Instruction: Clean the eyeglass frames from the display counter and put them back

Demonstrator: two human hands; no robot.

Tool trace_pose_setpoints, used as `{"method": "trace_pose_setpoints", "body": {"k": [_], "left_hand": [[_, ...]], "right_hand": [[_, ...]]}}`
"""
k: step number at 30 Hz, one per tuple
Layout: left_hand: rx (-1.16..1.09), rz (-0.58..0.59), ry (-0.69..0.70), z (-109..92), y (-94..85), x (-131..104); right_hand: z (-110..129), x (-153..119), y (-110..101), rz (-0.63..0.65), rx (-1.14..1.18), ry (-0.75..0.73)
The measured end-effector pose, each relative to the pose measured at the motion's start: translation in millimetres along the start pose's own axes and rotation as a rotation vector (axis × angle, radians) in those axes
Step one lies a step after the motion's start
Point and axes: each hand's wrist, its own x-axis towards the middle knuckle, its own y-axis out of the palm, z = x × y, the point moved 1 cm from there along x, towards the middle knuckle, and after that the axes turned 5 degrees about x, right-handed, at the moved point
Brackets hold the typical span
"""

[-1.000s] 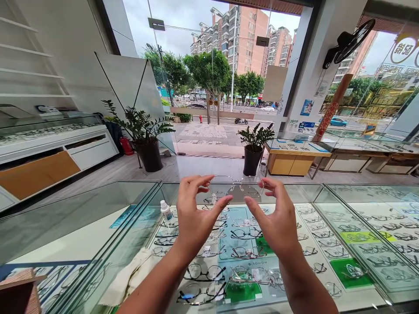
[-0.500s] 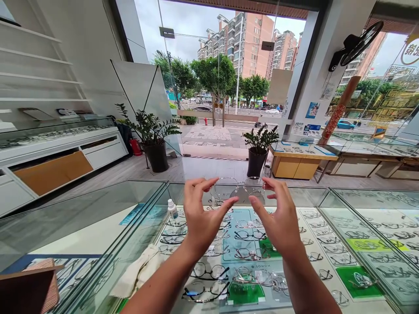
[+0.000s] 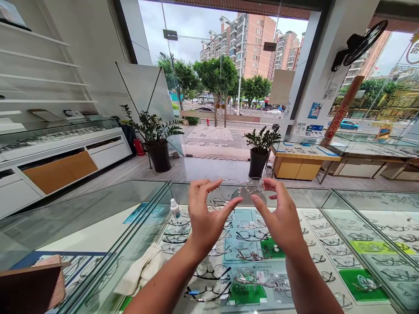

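A pair of thin wire-rimmed eyeglasses point(image 3: 241, 186) is held up above the glass display case point(image 3: 157, 244), its lenses toward the shop front. My left hand point(image 3: 207, 213) grips its left side with the fingertips, thumb stretched out beneath the rim. On the other side, my right hand point(image 3: 280, 216) pinches the right edge between fingers, with its thumb pointing inward below the lens. Under both hands, several rows of eyeglass frames point(image 3: 209, 290) lie inside the case. The finest parts of the held glasses blend into the background.
Left of my arms, a small white bottle point(image 3: 175, 208) stands on the glass and a cream cloth point(image 3: 140, 270) lies crumpled. A brown box point(image 3: 32, 283) sits at the lower left. Potted plants point(image 3: 159, 148) flank the glass door beyond the counter.
The view has shifted slightly, moving the scene a little rightward. The glasses look turned a bit more, with the right lens narrower. Both hands keep their hold.
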Motion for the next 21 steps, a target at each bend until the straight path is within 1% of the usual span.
{"method": "trace_pose_setpoints", "body": {"k": [6,9,15,21], "left_hand": [[0.002,0.006,0.007,0,0.8,-2],[-0.018,0.041,-0.05,0,1.6,-1],[-0.071,0.155,-0.183,5,3.8,1],[-0.107,0.239,-0.257,10,5.4,2]], "right_hand": [[0,0,-1,0.009,-0.015,-0.001],[0,0,-1,-0.02,-0.035,-0.012],[1,-1,-2,-0.112,-0.041,-0.049],[3,-3,-3,-0.153,-0.058,-0.078]]}}
